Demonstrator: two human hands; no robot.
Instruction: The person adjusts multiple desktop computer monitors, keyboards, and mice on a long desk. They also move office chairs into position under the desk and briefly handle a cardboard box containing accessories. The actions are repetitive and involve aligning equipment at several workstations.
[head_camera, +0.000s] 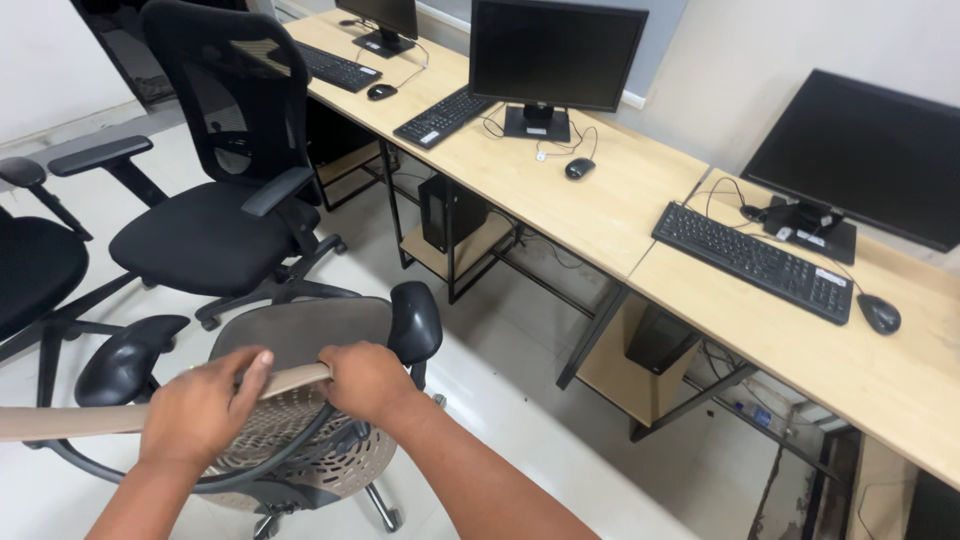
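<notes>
In the head view, both hands grip the top edge of a brown office chair's backrest (300, 440). The left hand (205, 408) is clenched over the tan top rail, thumb raised along its near side, fingers curled over the far side. The right hand (368, 380) sits just to the right of it on the same rail, fingers wrapped over the edge and knuckles facing up. The two hands are close together but not touching. Below them the perforated mesh of the backrest curves down inside a dark frame, and beyond them lies the chair's flat brown seat (300, 328). A black padded armrest (415, 320) stands just beyond and to the right of the right hand; the other armrest (128, 358) lies to the left of the left hand.

Farther ahead of the hands stands a black mesh-backed office chair (215, 215), well apart from the brown one, and part of another black chair (35, 265) shows far to the left. To the right of the right hand and beyond it runs a long light-wood desk (600, 205) on black metal legs. On it are three dark monitors, the nearest (865, 160) far right, with a black keyboard (755, 262) and a black mouse (880, 314) in front of it. A computer tower (445, 210) stands on a low shelf under the desk. The floor is pale tile.
</notes>
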